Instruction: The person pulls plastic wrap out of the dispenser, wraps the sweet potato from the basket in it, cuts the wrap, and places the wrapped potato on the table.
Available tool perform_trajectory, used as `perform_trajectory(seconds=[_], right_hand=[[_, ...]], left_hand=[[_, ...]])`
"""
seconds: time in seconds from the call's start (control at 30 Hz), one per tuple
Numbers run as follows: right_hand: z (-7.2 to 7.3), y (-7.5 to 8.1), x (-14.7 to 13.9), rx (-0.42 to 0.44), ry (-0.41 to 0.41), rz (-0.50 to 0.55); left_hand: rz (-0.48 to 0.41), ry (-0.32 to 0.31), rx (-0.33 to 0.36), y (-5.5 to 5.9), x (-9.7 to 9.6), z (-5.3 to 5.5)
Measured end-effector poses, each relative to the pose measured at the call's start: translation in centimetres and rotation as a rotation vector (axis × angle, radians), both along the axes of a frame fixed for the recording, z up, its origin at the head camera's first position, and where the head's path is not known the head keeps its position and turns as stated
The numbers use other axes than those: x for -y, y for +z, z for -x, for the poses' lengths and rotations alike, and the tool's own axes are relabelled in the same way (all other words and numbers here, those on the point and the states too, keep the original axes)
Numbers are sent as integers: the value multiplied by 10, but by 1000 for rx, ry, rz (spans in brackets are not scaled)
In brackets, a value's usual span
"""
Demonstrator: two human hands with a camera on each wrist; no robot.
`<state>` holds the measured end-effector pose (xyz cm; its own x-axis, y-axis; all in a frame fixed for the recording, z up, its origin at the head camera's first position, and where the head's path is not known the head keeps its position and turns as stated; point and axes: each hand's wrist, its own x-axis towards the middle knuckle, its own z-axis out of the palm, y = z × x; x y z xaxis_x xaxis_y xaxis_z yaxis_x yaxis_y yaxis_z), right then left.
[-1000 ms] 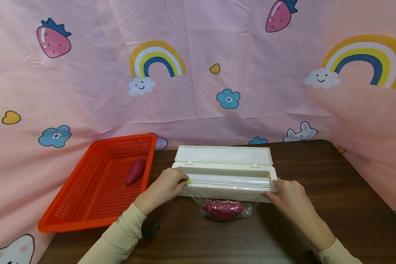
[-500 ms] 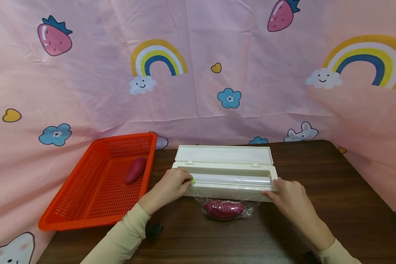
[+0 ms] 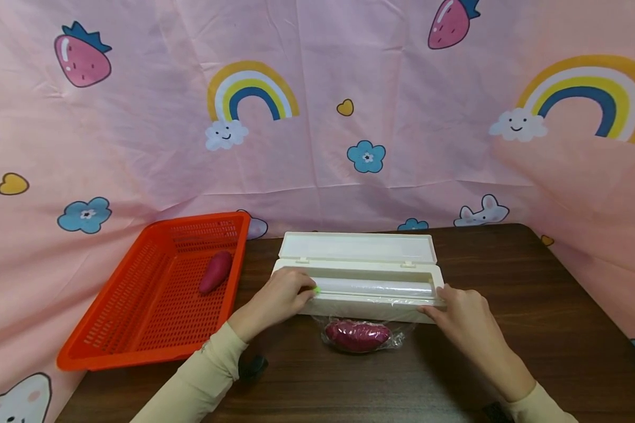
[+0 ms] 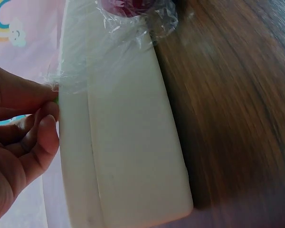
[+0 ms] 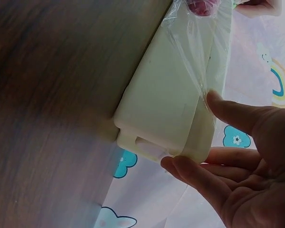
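A white cling-film dispenser (image 3: pixel 357 273) lies open on the brown table (image 3: pixel 508 282), its roll (image 3: pixel 376 288) showing. My left hand (image 3: pixel 298 292) pinches the small green slider (image 3: pixel 316 289) on the front rail, near the left end. My right hand (image 3: pixel 444 305) grips the box's right end, thumb on the front edge. Clear film hangs over the front and covers a purple sweet potato (image 3: pixel 357 336) lying just before the box. In the left wrist view my fingers (image 4: pixel 45 118) meet at the slider (image 4: pixel 56 99) beside the film (image 4: pixel 118 42). In the right wrist view my thumb (image 5: pixel 228 111) presses the film against the dispenser (image 5: pixel 166 99).
An orange mesh basket (image 3: pixel 116 343) stands at the left with a bare purple sweet potato (image 3: pixel 216 272) inside. A pink patterned cloth (image 3: pixel 317 147) hangs behind and on both sides of the table.
My left hand has slid the green slider a little to the right along the rail. The right hand and the wrapped sweet potato have stayed put.
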<state>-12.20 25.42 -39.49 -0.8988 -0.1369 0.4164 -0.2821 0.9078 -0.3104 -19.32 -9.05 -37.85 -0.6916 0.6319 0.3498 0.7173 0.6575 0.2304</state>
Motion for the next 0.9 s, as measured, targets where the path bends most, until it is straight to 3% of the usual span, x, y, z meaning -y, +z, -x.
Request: perform_trajectory(seconds=[0.3,0.53,0.67,0.9], right_hand=[[0,0,1,-4,-13,-12],[0,2,2,22,-24,-6],[-1,2,2,12,-21,2],[0,1,1,6,-17,1]], left_hand=[[-36,4,61,0,-6,2],[-43,-12,61,-1,-12,2],[-42,-13,85,-2,-23,2],[-43,-70,117,-2,-50,3]])
